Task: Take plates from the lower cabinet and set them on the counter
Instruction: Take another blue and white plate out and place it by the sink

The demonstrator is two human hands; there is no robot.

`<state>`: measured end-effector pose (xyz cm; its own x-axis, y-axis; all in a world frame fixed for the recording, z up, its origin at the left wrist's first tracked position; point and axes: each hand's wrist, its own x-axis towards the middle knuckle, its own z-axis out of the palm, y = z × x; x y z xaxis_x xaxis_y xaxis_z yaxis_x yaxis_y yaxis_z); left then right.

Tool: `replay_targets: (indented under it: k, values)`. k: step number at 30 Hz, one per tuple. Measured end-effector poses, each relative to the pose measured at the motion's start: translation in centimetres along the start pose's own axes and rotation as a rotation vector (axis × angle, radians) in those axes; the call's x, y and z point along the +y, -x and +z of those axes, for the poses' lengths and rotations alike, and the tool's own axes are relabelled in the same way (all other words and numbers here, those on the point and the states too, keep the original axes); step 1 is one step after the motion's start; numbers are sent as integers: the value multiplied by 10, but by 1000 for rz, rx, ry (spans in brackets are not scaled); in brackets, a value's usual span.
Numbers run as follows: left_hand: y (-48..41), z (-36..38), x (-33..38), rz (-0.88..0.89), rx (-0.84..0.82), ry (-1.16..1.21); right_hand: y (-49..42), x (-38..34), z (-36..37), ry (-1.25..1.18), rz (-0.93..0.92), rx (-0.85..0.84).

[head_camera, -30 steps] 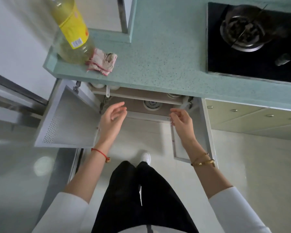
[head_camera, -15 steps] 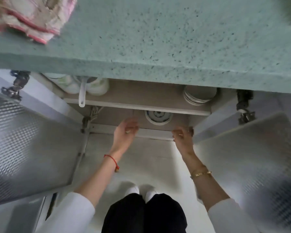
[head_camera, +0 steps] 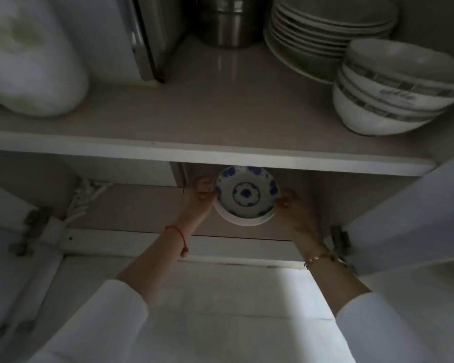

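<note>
While both arms reach under the shelf, left hand (head_camera: 201,196) and right hand (head_camera: 291,203) clasp opposite rims of the small stack of white blue-flowered plates (head_camera: 245,196) inside the lower cabinet compartment.

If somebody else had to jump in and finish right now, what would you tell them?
Left hand: gripping the left rim of the blue-patterned plates.
Right hand: gripping the right rim.
Plates: a small stack, held in the cabinet's lower compartment, just under the shelf.
Done: cabinet open, plates grasped.
Left: draw them out below the shelf edge, stand up, set them on the counter, which is out of view. More plates and bowls sit on the shelf above.
</note>
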<state>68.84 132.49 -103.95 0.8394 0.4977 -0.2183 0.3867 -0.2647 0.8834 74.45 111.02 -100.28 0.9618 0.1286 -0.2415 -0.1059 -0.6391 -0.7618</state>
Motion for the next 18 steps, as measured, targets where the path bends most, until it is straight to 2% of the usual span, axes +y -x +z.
replay_targets:
  k: [5,10,13,18]
  values:
    - [-31,20,-16,83,52,-175,-39,16,20,157,-62,36]
    - [-42,28,-22,109,-69,-303,-59,32,38,200,-49,52]
    - [-40,31,-22,64,-133,-199,-60,34,43,205,-72,85]
    - [-39,32,-22,3,-143,-67,-62,36,47,207,-55,105]
